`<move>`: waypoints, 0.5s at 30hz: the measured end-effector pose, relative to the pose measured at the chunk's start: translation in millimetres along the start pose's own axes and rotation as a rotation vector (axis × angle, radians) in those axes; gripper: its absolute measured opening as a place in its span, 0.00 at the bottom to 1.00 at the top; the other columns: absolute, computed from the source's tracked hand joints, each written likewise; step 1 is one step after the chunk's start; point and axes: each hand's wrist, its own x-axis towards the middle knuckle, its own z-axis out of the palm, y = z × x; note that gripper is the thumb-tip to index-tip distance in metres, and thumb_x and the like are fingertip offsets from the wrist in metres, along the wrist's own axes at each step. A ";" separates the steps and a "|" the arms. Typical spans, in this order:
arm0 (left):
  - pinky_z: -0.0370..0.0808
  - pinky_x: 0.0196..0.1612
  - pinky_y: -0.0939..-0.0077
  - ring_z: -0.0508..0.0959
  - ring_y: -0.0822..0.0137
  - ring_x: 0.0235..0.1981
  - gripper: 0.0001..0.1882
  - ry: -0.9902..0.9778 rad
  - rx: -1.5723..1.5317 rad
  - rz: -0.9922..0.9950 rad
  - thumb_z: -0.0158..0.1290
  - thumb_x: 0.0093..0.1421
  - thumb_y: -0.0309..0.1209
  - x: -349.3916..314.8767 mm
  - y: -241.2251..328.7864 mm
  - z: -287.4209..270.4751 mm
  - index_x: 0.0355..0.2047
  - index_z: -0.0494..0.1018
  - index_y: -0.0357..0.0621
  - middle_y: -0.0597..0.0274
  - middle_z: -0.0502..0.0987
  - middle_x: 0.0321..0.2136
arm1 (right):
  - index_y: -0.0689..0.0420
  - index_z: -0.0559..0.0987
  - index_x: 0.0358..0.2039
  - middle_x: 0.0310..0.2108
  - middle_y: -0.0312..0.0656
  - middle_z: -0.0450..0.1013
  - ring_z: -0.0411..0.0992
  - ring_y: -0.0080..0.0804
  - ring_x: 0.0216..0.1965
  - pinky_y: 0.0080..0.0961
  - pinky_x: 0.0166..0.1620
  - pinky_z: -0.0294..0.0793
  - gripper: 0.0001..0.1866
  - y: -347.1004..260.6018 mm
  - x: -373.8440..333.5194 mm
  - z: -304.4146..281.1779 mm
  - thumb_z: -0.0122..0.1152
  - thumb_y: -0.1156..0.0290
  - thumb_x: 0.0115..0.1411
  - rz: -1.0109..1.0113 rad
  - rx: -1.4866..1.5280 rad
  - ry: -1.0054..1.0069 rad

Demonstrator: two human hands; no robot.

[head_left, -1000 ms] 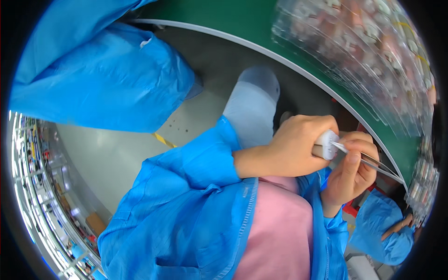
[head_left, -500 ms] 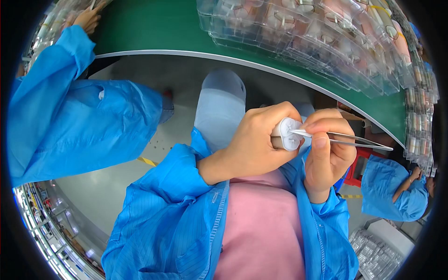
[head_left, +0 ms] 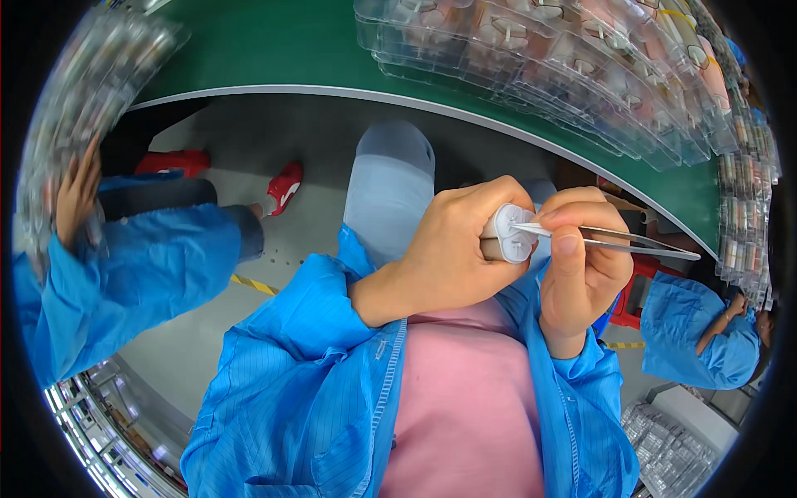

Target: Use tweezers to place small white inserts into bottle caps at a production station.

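My left hand (head_left: 457, 245) is wrapped round a small white cylindrical part (head_left: 513, 234), its recessed end face turned toward my right hand. In my right hand (head_left: 585, 257) a pair of metal tweezers (head_left: 639, 241) is pinched between thumb and fingers. The pale tips of the tweezers reach into the recess of the white end face. Both hands are raised over my lap, in front of the green table's edge. Most of the white part's body is hidden behind my left fingers.
Stacked clear plastic trays (head_left: 548, 75) holding pinkish and white parts stand on the green table (head_left: 266, 50). At left a co-worker in a blue coat (head_left: 166, 266) holds more trays (head_left: 100, 108). Another person in blue (head_left: 689, 332) sits at right, near a red stool (head_left: 635, 290).
The tweezer tips have shifted slightly up and left on the white end face. At left, the co-worker has moved back from the table, now with a stack of trays in hand.
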 end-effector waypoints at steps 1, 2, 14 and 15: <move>0.69 0.24 0.69 0.76 0.54 0.22 0.13 -0.001 0.009 0.005 0.60 0.40 0.23 0.5 -0.5 0.1 0.27 0.69 0.39 0.54 0.74 0.21 | 0.67 0.76 0.30 0.29 0.46 0.72 0.69 0.29 0.31 0.21 0.33 0.67 0.04 0.2 0.2 0.1 0.58 0.80 0.53 0.002 0.007 0.007; 0.69 0.23 0.69 0.76 0.54 0.21 0.13 0.002 0.014 0.007 0.60 0.39 0.23 0.8 -1.1 2.0 0.27 0.69 0.39 0.54 0.74 0.21 | 0.67 0.76 0.30 0.29 0.46 0.72 0.69 0.29 0.31 0.21 0.33 0.67 0.04 0.6 0.3 -2.1 0.58 0.80 0.53 0.003 0.003 0.001; 0.69 0.21 0.67 0.75 0.53 0.21 0.13 0.027 0.079 0.060 0.59 0.38 0.22 1.2 -7.9 6.0 0.26 0.69 0.40 0.55 0.73 0.21 | 0.66 0.77 0.28 0.27 0.47 0.73 0.70 0.31 0.29 0.21 0.32 0.68 0.05 1.5 2.5 -8.6 0.61 0.80 0.50 -0.053 -0.110 -0.040; 0.69 0.21 0.67 0.75 0.53 0.21 0.13 0.031 0.091 0.068 0.58 0.38 0.23 1.0 -7.8 6.0 0.26 0.69 0.40 0.55 0.73 0.21 | 0.65 0.77 0.28 0.27 0.47 0.73 0.70 0.31 0.29 0.21 0.32 0.68 0.05 1.2 3.0 -8.9 0.61 0.80 0.49 -0.063 -0.116 -0.043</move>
